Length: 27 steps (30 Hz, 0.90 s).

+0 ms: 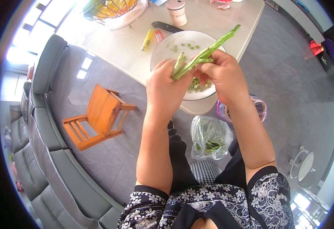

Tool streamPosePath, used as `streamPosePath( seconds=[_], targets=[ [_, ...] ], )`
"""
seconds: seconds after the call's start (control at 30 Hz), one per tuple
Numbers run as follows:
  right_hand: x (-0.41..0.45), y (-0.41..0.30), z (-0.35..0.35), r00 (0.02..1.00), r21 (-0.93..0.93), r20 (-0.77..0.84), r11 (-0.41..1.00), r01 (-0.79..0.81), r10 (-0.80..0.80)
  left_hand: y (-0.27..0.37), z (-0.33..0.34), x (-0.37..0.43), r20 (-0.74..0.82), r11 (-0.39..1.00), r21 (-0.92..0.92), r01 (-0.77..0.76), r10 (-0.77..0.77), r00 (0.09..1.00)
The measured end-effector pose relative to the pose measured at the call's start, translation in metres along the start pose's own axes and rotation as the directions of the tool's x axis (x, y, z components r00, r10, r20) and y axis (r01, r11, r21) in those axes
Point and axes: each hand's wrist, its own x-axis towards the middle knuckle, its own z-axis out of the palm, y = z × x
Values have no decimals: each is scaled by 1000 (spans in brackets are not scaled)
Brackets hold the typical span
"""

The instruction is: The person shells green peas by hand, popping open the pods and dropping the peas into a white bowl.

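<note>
Green bean pods (210, 51) are held between my two hands, slanting up to the right above a white plate (162, 48). My left hand (167, 83) grips their lower ends, with a short pale pod end (179, 63) sticking up beside its thumb. With thumb and fingers, my right hand (224, 71) pinches the pods around their middle. Several shelled beans (195, 85) lie in the plate's near part, partly hidden by my fingers. A few more beans (191, 47) are scattered at its far side.
A black-handled knife (167, 27), a lidded cup (177, 13) and a wire fruit basket (109, 10) are on the table (121, 51). Below its edge are a clear plastic bag (211, 137) with green pods and a lined bin (260, 107). A wooden chair (101, 114) stands left.
</note>
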Motion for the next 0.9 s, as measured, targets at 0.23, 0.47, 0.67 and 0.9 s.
streamPosePath(
  seconds=[0.23, 0.47, 0.67, 0.9],
  targets=[
    [-1, 2, 3, 998, -7, -14, 998, 63, -63, -3, 0, 1, 13, 1000, 9, 23, -23, 1000],
    [-3, 0, 4, 998, -9, 38, 999, 50, -49, -12, 0, 2, -15, 980, 140, -143, 146, 989],
    [-1, -3, 0, 998, -9, 7, 998, 69, -69, -16, -3, 3, 50, 999, -20, 34, -33, 998],
    [-2, -3, -3, 995, -106, 41, 990, 92, -88, -7, -1, 1, 31, 998, 54, -43, 42, 999]
  ],
)
